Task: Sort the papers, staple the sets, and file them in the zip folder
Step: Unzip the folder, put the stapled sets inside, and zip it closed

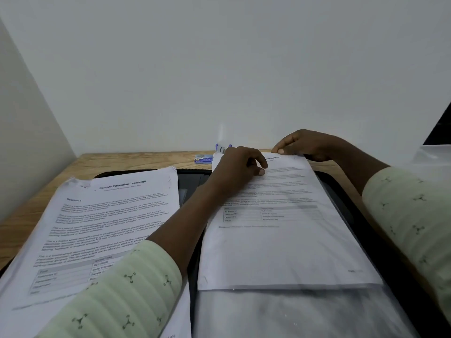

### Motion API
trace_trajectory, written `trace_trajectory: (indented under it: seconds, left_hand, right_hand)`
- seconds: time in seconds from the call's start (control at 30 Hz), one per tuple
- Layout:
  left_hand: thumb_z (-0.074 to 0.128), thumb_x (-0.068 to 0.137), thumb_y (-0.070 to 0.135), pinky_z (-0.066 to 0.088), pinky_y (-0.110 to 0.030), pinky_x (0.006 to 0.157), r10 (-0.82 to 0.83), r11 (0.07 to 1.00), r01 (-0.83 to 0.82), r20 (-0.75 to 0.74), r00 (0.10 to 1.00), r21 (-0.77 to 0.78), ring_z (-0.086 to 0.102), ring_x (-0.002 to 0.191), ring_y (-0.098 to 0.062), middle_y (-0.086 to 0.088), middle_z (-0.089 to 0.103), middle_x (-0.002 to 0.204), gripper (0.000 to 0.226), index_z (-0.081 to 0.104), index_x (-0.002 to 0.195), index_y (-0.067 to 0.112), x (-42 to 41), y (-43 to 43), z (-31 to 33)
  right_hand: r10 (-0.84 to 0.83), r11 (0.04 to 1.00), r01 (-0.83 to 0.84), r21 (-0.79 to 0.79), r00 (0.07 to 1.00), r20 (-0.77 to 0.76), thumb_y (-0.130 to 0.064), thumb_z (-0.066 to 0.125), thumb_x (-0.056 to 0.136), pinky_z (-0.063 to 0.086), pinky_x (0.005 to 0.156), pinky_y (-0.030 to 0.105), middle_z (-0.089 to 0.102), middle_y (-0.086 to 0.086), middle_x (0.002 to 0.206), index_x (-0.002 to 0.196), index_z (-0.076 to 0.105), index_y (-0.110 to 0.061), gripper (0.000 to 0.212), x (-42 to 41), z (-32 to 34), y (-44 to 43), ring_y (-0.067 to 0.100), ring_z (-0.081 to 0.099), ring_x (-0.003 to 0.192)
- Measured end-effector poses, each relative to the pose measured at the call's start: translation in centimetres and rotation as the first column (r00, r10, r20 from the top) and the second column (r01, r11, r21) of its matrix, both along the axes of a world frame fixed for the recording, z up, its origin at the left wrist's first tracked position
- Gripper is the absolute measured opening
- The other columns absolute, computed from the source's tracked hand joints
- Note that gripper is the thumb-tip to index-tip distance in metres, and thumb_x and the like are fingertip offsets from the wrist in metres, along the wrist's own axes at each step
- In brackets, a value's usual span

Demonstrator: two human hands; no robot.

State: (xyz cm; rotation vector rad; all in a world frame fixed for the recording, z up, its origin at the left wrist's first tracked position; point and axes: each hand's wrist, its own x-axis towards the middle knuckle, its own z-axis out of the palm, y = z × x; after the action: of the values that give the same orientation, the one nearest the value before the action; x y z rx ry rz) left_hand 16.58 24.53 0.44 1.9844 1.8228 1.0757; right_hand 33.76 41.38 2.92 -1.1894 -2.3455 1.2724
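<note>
Head view: left hand (240, 164), right hand (305, 145) pinch far edge of paper set (280, 240).

- Transcript stack (109, 215): white printed sheets headed "Sample Education Transcript", lying flat at the left, edges uneven, partly over the folder.
- Right set (280, 240): white printed pages with a table, flat on the folder's right half; the left hand (240, 167) grips the far left corner and the right hand (307, 143) pinches the far edge.
- Zip folder (341, 206): black, open flat beneath both piles.
- Stapler (220, 148): purple, at the far edge, mostly hidden.
- Staple box (203, 159): small, blue, just left of the stapler.
</note>
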Motion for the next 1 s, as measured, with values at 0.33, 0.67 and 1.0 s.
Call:
trace_trajectory:
  seconds: [0.33, 0.67, 1.0]
  left_hand:
    - [0.075, 0.083, 0.009, 0.043, -0.026, 0.070, -0.003, 0.999, 0.004, -0.018, 1.000, 0.047, 0.057, 0.072, -0.014, -0.006, 0.067, 0.076, 0.012, 0.075, 0.095, 0.012, -0.1, 0.1, 0.0]
    - [0.075, 0.081, 0.005, 0.047, -0.030, 0.073, -0.012, 0.989, 0.019, -0.053, 0.999, 0.146, 0.057, 0.070, -0.015, 0.003, 0.063, 0.069, 0.014, 0.074, 0.092, 0.014, -0.1, 0.4, -0.1]
    - [0.069, 0.084, -0.001, 0.048, -0.023, 0.067, 0.024, 0.984, -0.021, -0.011, 1.000, 0.178, 0.060, 0.062, -0.004, -0.002, 0.060, 0.062, 0.015, 0.070, 0.090, 0.013, -0.5, 0.3, -0.3]
  right_hand:
    - [0.122, 0.989, -0.125, 0.073, 0.991, 0.047, -0.015, 0.073, 0.085, 0.048, 0.101, 0.039, 0.073, 0.010, 0.108, 0.096, 0.076, -0.014, 0.011, -2.3, 0.8, -1.2, 0.029, 0.065, 0.109]
    - [0.273, 0.962, -0.264, -0.072, 0.897, 0.347, 0.000, 0.055, 0.094, 0.043, 0.074, 0.022, 0.068, -0.004, 0.092, 0.092, 0.074, -0.018, 0.026, -2.0, 2.6, -4.1, 0.010, 0.057, 0.083]
    - [0.143, 0.990, -0.136, -0.044, 0.926, 0.350, -0.029, 0.047, 0.103, 0.041, 0.085, 0.029, 0.063, 0.000, 0.114, 0.106, 0.074, -0.016, 0.030, -0.9, 3.4, -6.7, 0.016, 0.051, 0.095]
